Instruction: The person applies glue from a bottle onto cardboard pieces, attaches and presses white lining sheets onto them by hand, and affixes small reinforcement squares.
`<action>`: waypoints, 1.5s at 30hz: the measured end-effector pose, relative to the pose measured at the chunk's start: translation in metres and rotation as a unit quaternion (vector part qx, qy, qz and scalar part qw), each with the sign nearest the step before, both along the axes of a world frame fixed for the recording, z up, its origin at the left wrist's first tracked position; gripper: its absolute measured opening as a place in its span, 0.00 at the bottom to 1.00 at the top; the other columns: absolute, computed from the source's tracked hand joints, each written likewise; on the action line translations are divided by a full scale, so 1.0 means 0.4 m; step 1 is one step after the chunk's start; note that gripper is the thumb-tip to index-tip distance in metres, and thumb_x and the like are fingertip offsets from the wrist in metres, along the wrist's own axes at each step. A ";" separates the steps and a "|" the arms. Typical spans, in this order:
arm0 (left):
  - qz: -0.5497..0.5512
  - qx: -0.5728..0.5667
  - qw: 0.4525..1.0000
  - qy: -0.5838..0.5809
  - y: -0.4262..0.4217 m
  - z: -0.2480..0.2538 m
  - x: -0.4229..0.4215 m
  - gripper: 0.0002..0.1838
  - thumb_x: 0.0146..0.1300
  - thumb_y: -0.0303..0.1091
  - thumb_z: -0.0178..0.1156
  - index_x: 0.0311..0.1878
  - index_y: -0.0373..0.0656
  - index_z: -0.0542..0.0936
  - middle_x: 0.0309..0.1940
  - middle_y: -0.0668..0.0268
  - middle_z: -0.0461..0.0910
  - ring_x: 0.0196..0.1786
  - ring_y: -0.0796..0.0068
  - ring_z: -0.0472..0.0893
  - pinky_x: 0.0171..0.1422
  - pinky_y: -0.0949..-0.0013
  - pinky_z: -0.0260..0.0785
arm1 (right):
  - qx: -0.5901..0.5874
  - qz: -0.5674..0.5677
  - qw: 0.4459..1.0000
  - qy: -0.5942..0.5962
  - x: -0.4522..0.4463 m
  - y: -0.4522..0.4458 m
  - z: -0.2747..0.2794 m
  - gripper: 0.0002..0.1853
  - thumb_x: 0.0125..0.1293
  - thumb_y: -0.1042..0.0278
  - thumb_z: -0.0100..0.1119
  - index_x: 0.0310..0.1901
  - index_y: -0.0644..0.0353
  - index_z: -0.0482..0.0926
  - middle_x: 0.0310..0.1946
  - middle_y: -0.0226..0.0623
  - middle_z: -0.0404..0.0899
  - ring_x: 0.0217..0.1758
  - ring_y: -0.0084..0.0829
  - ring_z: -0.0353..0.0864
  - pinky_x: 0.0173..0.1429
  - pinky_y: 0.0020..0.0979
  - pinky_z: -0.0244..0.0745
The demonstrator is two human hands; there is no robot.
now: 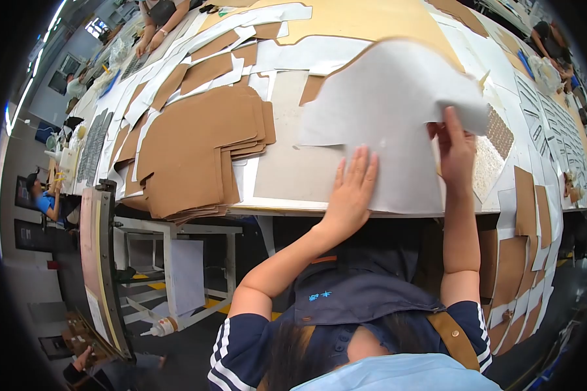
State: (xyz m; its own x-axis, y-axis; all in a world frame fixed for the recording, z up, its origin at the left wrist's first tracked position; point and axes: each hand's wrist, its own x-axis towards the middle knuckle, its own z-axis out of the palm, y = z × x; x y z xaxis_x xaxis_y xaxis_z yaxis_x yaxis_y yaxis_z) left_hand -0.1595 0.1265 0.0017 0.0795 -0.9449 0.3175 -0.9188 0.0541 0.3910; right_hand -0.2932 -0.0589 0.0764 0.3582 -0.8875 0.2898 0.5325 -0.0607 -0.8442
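A large cut sheet [385, 98] with a white face and a thin brown edge along its top lies over a grey board at the table's front, its right side lifted and curling. My left hand [353, 189] rests flat on the lower left of this sheet, fingers stretched out. At its right edge my right hand [454, 146] grips the sheet between thumb and fingers; part of the thumb side is in shadow. The grey board [287, 163] shows to the left of the sheet. Farther left sits a stack of brown cut pieces [195, 143], unevenly layered.
White and brown strips [205, 72] overlap at the back left. A speckled board [490, 163] lies right of my right hand. Brown and white pieces [512, 254] hang over the right edge. A white metal frame [169, 260] stands below left. Other people work at the far tables.
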 end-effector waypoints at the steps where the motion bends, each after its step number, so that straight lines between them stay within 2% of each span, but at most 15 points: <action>1: -0.018 -0.033 0.998 0.040 -0.011 0.014 -0.018 0.57 0.45 0.20 0.66 0.81 0.30 0.50 0.82 0.39 0.48 0.85 0.44 0.47 0.86 0.45 0.40 | -0.069 0.006 0.997 -0.040 -0.005 0.022 0.051 0.08 0.77 0.71 0.60 0.53 0.61 0.82 0.46 0.31 0.85 0.45 0.23 0.83 0.46 0.29 0.78; 3: -0.059 -0.101 0.986 0.119 -0.035 0.039 -0.051 0.56 0.44 0.18 0.63 0.81 0.30 0.50 0.82 0.39 0.48 0.85 0.44 0.48 0.86 0.47 0.41 | -0.126 -0.057 0.988 -0.073 -0.013 0.043 0.092 0.12 0.77 0.72 0.59 0.58 0.58 0.81 0.54 0.33 0.84 0.55 0.26 0.84 0.59 0.37 0.81; 6: -0.105 -0.155 0.953 0.240 -0.056 -0.002 -0.114 0.46 0.62 0.24 0.61 0.81 0.29 0.50 0.81 0.39 0.50 0.84 0.42 0.51 0.86 0.48 0.44 | -0.309 0.018 0.951 -0.025 0.011 0.104 0.146 0.11 0.75 0.73 0.62 0.56 0.60 0.82 0.53 0.35 0.84 0.55 0.29 0.83 0.61 0.37 0.79; 9: -0.017 -0.158 0.960 0.229 -0.024 0.012 -0.139 0.23 0.77 0.41 0.53 0.66 0.35 0.72 0.62 0.52 0.75 0.63 0.55 0.75 0.69 0.58 0.66 | -0.436 0.056 0.891 0.116 0.118 0.165 0.221 0.09 0.70 0.73 0.68 0.49 0.63 0.84 0.46 0.39 0.86 0.50 0.38 0.84 0.55 0.36 0.78; 11: 0.005 -0.109 0.934 0.340 -0.013 -0.027 -0.157 0.24 0.82 0.48 0.49 0.62 0.36 0.79 0.57 0.56 0.83 0.58 0.60 0.83 0.64 0.61 0.73 | -0.454 0.044 0.876 0.154 0.209 0.162 0.160 0.11 0.69 0.70 0.69 0.50 0.63 0.84 0.49 0.43 0.85 0.55 0.44 0.81 0.59 0.40 0.75; 13: -0.008 -0.013 0.832 0.555 -0.002 -0.049 -0.163 0.27 0.83 0.51 0.47 0.65 0.34 0.76 0.63 0.54 0.79 0.63 0.61 0.80 0.68 0.61 0.71 | -0.440 0.041 0.879 0.180 0.283 0.145 0.071 0.15 0.71 0.66 0.66 0.56 0.63 0.82 0.56 0.46 0.82 0.64 0.48 0.74 0.68 0.45 0.70; 15: -0.067 0.034 0.642 0.763 0.003 -0.062 -0.173 0.31 0.83 0.54 0.45 0.68 0.32 0.74 0.64 0.54 0.79 0.66 0.65 0.81 0.69 0.66 0.74 | -0.494 0.120 0.824 0.251 0.311 0.102 -0.027 0.15 0.73 0.67 0.63 0.57 0.63 0.81 0.56 0.46 0.82 0.62 0.45 0.77 0.66 0.43 0.72; 17: -0.090 0.168 0.577 0.794 0.033 -0.085 -0.156 0.32 0.83 0.54 0.46 0.71 0.31 0.71 0.63 0.53 0.80 0.67 0.64 0.80 0.71 0.64 0.73 | -0.516 0.154 0.790 0.293 0.300 0.077 -0.118 0.14 0.74 0.68 0.61 0.57 0.63 0.81 0.55 0.46 0.81 0.60 0.44 0.78 0.65 0.42 0.73; 19: -0.215 0.294 0.619 0.695 0.077 -0.070 -0.110 0.31 0.84 0.51 0.45 0.75 0.33 0.68 0.65 0.51 0.79 0.68 0.62 0.79 0.73 0.61 0.71 | -0.514 0.140 0.787 0.311 0.262 0.051 -0.182 0.14 0.73 0.68 0.60 0.55 0.63 0.82 0.53 0.46 0.82 0.59 0.45 0.79 0.65 0.43 0.73; 21: -0.271 0.262 0.714 0.590 0.120 -0.003 -0.051 0.21 0.81 0.39 0.53 0.66 0.35 0.80 0.59 0.57 0.85 0.64 0.68 0.82 0.69 0.63 0.73 | -0.482 0.135 0.785 0.365 0.186 0.023 -0.196 0.12 0.72 0.70 0.60 0.54 0.63 0.84 0.50 0.44 0.81 0.56 0.44 0.79 0.62 0.41 0.74; 23: -0.177 0.191 0.802 0.538 0.127 0.053 0.023 0.16 0.79 0.35 0.56 0.59 0.35 0.83 0.55 0.59 0.87 0.59 0.68 0.84 0.66 0.64 0.73 | -0.460 0.127 0.779 0.408 0.119 0.029 -0.193 0.11 0.71 0.72 0.61 0.51 0.63 0.85 0.47 0.42 0.81 0.53 0.43 0.79 0.60 0.40 0.75; 26: -0.018 -0.041 0.985 0.169 0.069 0.006 0.118 0.13 0.71 0.29 0.61 0.55 0.35 0.83 0.50 0.58 0.85 0.53 0.59 0.83 0.60 0.60 0.75 | -0.499 0.086 0.766 0.396 0.060 0.046 -0.211 0.08 0.67 0.74 0.63 0.46 0.62 0.86 0.41 0.39 0.78 0.48 0.41 0.78 0.55 0.39 0.76; 27: 0.012 -0.091 0.994 0.054 0.046 -0.001 0.139 0.14 0.68 0.27 0.62 0.55 0.36 0.83 0.48 0.59 0.84 0.52 0.57 0.82 0.58 0.58 0.75 | -0.516 0.081 0.757 0.392 0.053 0.054 -0.213 0.08 0.67 0.74 0.63 0.46 0.62 0.86 0.41 0.39 0.78 0.48 0.41 0.78 0.55 0.39 0.76; 33: -0.022 -0.082 0.991 -0.108 0.002 -0.035 0.159 0.15 0.63 0.25 0.63 0.54 0.38 0.84 0.48 0.63 0.79 0.52 0.61 0.79 0.55 0.59 0.77 | -0.607 0.055 0.696 0.379 0.064 0.087 -0.219 0.11 0.61 0.76 0.61 0.45 0.66 0.84 0.42 0.36 0.79 0.45 0.36 0.79 0.52 0.37 0.79; 45: -0.075 -0.010 0.980 -0.186 -0.010 -0.013 0.156 0.22 0.57 0.26 0.59 0.57 0.36 0.81 0.54 0.61 0.77 0.56 0.61 0.77 0.60 0.60 0.75 | -0.671 0.175 0.630 0.350 0.094 0.046 -0.197 0.15 0.53 0.75 0.61 0.44 0.70 0.81 0.42 0.36 0.79 0.41 0.35 0.79 0.47 0.35 0.80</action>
